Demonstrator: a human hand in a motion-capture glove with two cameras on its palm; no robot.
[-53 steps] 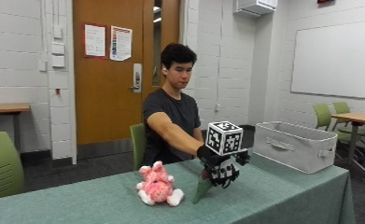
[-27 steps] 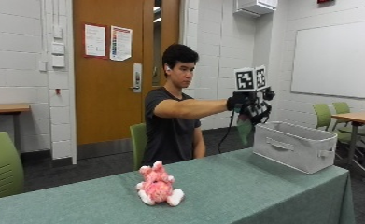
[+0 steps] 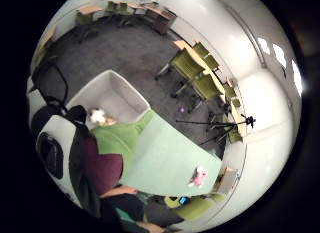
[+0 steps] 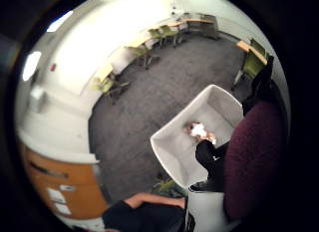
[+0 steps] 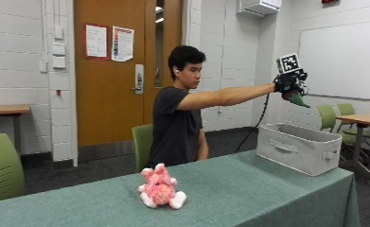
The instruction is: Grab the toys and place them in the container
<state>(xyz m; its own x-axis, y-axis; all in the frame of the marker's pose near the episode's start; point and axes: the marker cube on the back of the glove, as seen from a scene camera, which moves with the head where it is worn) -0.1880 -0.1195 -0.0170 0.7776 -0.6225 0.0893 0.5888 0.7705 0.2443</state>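
In the outside view my gloved right hand [image 5: 287, 84] is stretched out at head height, gripping a green and maroon toy [image 5: 296, 99] that hangs high above the grey container [image 5: 298, 147]. The container stands at the right end of the green table [image 5: 247, 194]. A pink plush toy [image 5: 161, 187] lies near the table's middle, far from the hand. Both palm views look straight down into the container [image 3: 112, 95] [image 4: 192, 142], where a small pale toy [image 3: 98, 115] [image 4: 199, 131] lies on the floor. The held toy [image 3: 112, 153] [image 4: 254, 157] fills the space close to the palm.
A green chair [image 5: 0, 165] stands at the table's left end and another [image 5: 144, 142] behind the seated person. More green chairs and a wooden table [image 5: 361, 118] stand beyond the container. The table edge drops off just past the container.
The hand has risen from the table beside the pink toy, carrying the green toy up and to the right, to a spot high over the container. The pink toy has not moved.
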